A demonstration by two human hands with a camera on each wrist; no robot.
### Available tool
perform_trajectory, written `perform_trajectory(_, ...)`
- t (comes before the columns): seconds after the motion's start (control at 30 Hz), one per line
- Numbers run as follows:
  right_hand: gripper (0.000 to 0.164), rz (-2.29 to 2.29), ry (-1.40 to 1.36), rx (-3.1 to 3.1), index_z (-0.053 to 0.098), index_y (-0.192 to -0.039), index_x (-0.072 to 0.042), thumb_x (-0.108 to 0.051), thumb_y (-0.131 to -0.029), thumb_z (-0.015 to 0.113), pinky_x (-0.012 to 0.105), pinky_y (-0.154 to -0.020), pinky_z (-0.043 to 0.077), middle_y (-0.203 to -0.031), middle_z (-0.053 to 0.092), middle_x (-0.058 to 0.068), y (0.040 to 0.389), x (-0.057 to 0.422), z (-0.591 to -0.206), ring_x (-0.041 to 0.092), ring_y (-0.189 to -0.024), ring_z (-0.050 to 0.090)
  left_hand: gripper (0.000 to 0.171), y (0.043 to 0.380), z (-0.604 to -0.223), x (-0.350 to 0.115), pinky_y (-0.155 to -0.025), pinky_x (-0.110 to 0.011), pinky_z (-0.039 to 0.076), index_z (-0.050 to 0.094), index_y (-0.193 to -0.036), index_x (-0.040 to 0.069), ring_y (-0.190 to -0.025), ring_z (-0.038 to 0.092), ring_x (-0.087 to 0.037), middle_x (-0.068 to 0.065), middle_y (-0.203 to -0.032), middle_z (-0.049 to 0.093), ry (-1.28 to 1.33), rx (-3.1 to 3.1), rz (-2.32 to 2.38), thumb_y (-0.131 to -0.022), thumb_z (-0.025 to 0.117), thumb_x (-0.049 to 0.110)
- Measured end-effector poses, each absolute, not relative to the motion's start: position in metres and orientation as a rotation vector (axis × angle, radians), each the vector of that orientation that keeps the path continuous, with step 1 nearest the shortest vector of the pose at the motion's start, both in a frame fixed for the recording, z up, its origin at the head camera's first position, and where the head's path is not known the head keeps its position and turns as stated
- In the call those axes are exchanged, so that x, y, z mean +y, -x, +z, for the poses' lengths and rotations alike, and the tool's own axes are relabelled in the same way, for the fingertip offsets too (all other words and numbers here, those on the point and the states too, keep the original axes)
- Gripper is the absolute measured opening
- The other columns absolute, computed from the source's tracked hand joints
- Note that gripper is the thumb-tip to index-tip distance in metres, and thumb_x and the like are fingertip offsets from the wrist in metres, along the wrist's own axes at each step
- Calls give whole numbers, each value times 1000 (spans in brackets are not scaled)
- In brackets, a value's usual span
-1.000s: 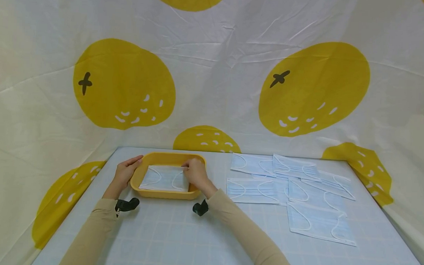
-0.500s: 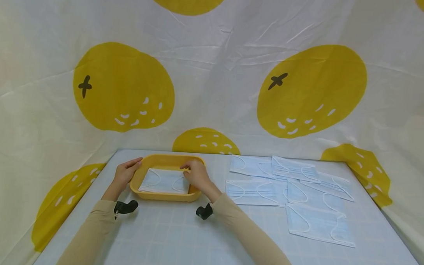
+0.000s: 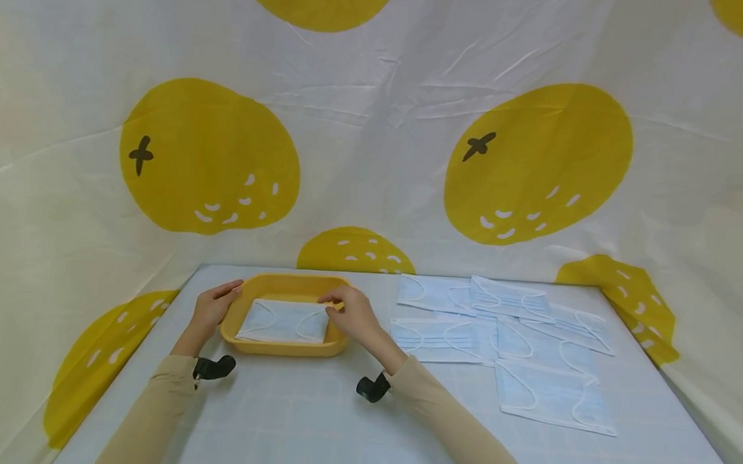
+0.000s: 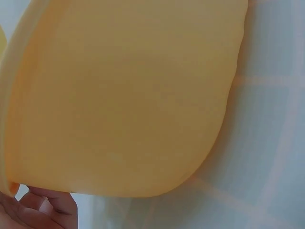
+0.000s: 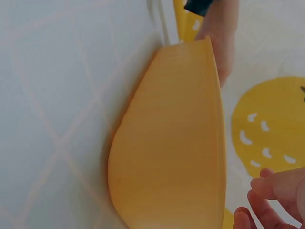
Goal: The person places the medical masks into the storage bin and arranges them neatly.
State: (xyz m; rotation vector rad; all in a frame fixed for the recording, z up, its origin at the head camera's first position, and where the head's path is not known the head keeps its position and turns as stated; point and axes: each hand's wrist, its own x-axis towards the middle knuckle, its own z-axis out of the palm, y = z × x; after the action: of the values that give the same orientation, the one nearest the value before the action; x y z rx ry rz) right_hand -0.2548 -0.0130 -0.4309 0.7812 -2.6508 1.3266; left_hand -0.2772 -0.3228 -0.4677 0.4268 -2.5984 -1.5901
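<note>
A yellow plastic tray (image 3: 281, 350) stands on the table at left of centre in the head view. In it lies a light blue face mask (image 3: 282, 322) with white ear loops, facing up. My left hand (image 3: 212, 310) holds the tray's left end at the rim; the left wrist view shows its fingers (image 4: 50, 207) at the rim beside the outer wall. Over the right end of the tray is my right hand (image 3: 355, 313), fingers loosely bent and apart, nothing between them. The right wrist view shows those fingers (image 5: 276, 186) beside the tray's rim.
Several more face masks (image 3: 441, 338) lie spread and partly overlapping on the table (image 3: 316, 421), right of the tray. Behind the table hangs a white curtain (image 3: 374, 157) printed with yellow fruit.
My right hand has let go of the mask's upper right corner and drawn back to the right. The mask lies flat in the tray, and my left hand stays on the rim.
</note>
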Motion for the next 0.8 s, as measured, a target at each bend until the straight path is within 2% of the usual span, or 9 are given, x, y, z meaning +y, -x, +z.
perform_trajectory(0.17,16,1298,-780,-2637,75,-97,-10,-3,-89,63,23,-75,56,-102,70,6,246,1,-431,22,-94,61,52,277,-468,-322,-105,-27,42,46,-142,8,-136,39,-26,-13,-149,42,-440,-2579,-1621,-100,48,38)
perform_trajectory(0.3,17,1299,-774,-2616,74,-100,-10,-3,-88,64,23,-74,56,-101,70,5,243,14,-433,21,-94,62,52,277,-469,-322,-110,-35,39,46,-143,9,-137,39,-26,-13,-149,42,-449,-2574,-1631,-100,47,39)
perform_trajectory(0.4,19,1292,-765,-2602,74,-102,-10,-2,-88,64,26,-76,57,-102,70,4,241,25,-435,19,-96,62,52,277,-470,-322,-99,-19,44,47,-142,8,-135,41,-26,-14,-148,43,-438,-2573,-1617,-100,48,39)
perform_trajectory(0.47,19,1279,-761,-2593,74,-102,-11,-2,-88,64,28,-76,57,-103,70,4,241,33,-436,19,-96,61,51,277,-470,-321,-87,-7,43,49,-141,7,-133,43,-25,-14,-147,45,-431,-2577,-1597,-100,48,38)
perform_trajectory(0.53,19,1257,-756,-2589,74,-101,-11,-2,-88,64,31,-76,58,-103,70,3,240,40,-437,19,-97,61,51,277,-469,-320,-74,-1,39,50,-140,7,-129,46,-24,-15,-145,47,-431,-2579,-1577,-99,49,38)
perform_trajectory(0.67,18,1238,-754,-2598,74,-98,-14,-2,-88,64,29,-74,58,-101,70,1,238,55,-441,17,-98,62,51,277,-468,-320,-72,0,39,51,-139,8,-126,47,-22,-15,-145,48,-442,-2585,-1553,-99,50,39)
perform_trajectory(0.8,18,1262,-742,-2618,75,-97,-13,-2,-87,65,26,-73,57,-99,70,1,237,74,-445,17,-96,63,50,277,-468,-320,-74,0,38,51,-139,7,-130,45,-25,-15,-145,47,-426,-2588,-1550,-99,49,38)
